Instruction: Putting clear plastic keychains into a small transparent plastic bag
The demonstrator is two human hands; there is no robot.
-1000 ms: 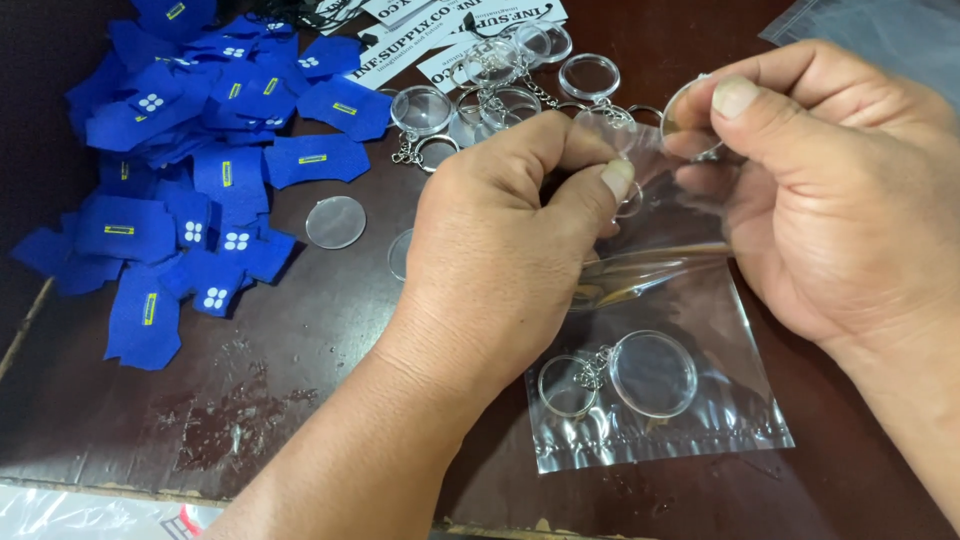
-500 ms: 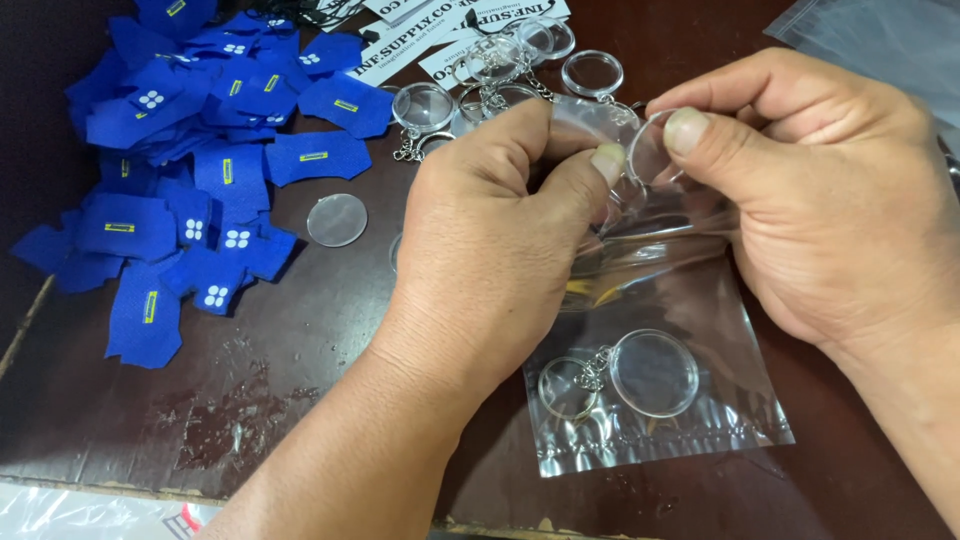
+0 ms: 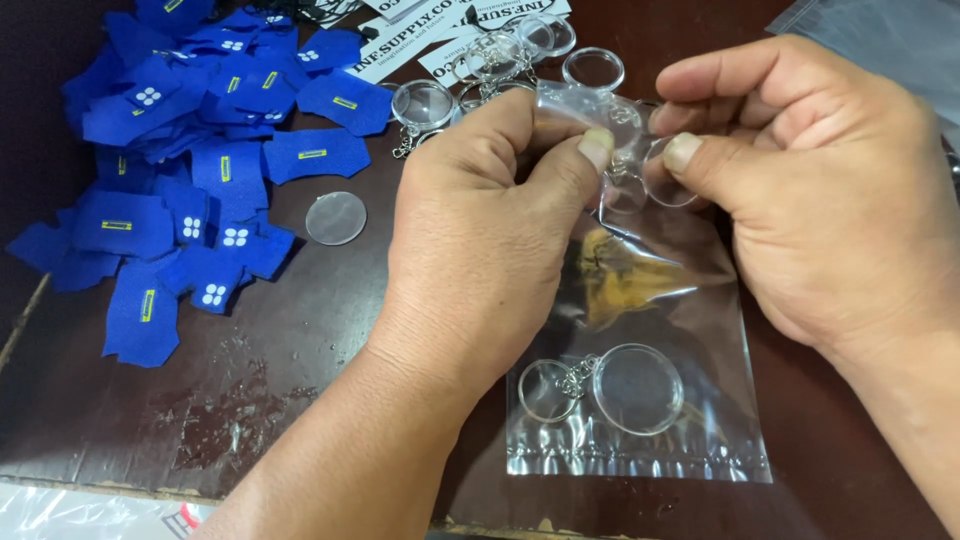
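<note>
While the left hand (image 3: 490, 230) pinches the clear plastic bag (image 3: 640, 400) mouth at 12 o'clock, the right hand (image 3: 800, 190) grips a round clear keychain (image 3: 660, 175) there; one keychain already lies inside, more wait on the bench (image 3: 300, 400).

Dark brown table (image 3: 300, 330), worn near its front edge: blue fabric pieces (image 3: 190, 170) heaped far left, one clear disc (image 3: 336, 218) beside them, clear keychains (image 3: 500, 70) farther back.
</note>
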